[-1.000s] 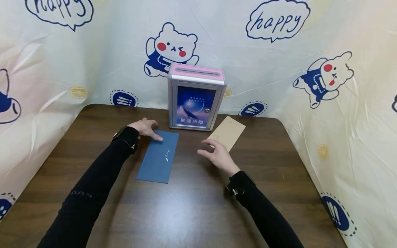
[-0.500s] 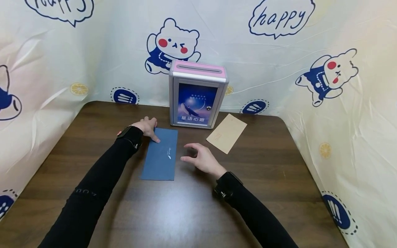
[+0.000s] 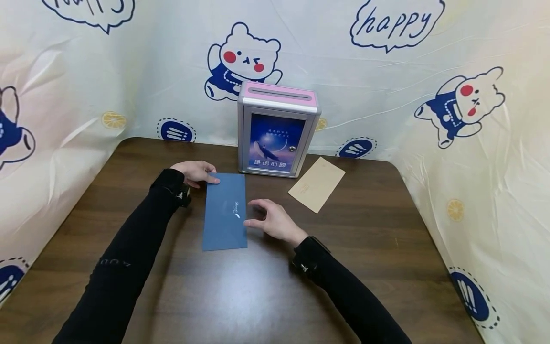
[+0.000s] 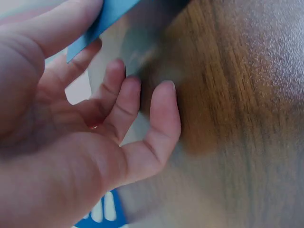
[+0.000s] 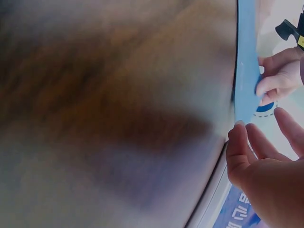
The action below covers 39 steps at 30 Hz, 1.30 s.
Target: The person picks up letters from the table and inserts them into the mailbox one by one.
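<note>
The blue envelope [image 3: 225, 208] is between the two hands, nearer the person than the metal box [image 3: 308, 129] and to its left. The left hand [image 3: 192, 171] pinches its far left corner: the thumb [image 4: 61, 26] lies over the paper with a finger beneath, while the other fingers [image 4: 164, 109] curl loosely alongside. In the left wrist view this corner stands clear of the tabletop [image 3: 258, 296]; whether the near edge rests on it cannot be told. The right hand [image 3: 277, 223] is at the right long edge, thumb and fingers apart; contact with the paper cannot be made out. A sound two-handed hold would probably need the right thumb above and fingers below, raised evenly with the left pinch to avoid twisting. Light pressure should suffice. The tan envelope [image 3: 317, 185] lies farther right, apart from both hands.
</note>
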Tool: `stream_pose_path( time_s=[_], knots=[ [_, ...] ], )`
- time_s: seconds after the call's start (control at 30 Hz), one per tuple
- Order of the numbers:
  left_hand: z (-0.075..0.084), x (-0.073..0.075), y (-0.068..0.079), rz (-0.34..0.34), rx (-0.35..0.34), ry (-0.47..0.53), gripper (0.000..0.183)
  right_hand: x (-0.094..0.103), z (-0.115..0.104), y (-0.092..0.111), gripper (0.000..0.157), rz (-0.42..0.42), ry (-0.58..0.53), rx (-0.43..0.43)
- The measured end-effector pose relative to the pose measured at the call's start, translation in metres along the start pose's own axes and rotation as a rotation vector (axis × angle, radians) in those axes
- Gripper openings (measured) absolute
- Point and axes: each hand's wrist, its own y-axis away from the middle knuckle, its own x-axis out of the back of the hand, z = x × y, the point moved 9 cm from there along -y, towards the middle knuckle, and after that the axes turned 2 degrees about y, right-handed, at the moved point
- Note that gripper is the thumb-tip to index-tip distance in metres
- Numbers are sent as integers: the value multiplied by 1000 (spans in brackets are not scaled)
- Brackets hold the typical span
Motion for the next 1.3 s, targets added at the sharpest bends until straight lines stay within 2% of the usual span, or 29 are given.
stream_pose_path(
  time_s=[0.13,0.37,0.67,0.73,0.8,0.97,1.03,1.1,1.3],
  knots=[
    [-5,3,2,-40,-10,146,39,-5,2,-2,65,-1,-43,-26],
    [-11,8,4,-33,-21,270,36,-14,6,-5,87,-23,-151,-111],
    [-18,13,3,-42,-39,355,39,-32,4,-9,93,-183,-264,-212],
    [-20,14,4,-35,-39,372,41,-36,4,-8,88,-214,-302,-239],
    [-20,14,5,-29,-42,386,46,-39,3,-8,77,-239,-344,-260],
    [-20,14,8,-24,-38,430,71,-42,-2,-6,29,-289,-445,-281],
    [-21,15,7,-20,-40,448,77,-42,-3,-5,17,-296,-465,-281],
    [-22,15,7,-14,-50,472,74,-43,-4,-4,14,-293,-471,-281],
    [-21,13,10,41,-81,556,45,-40,-2,-2,15,-287,-482,-263]
  ],
)
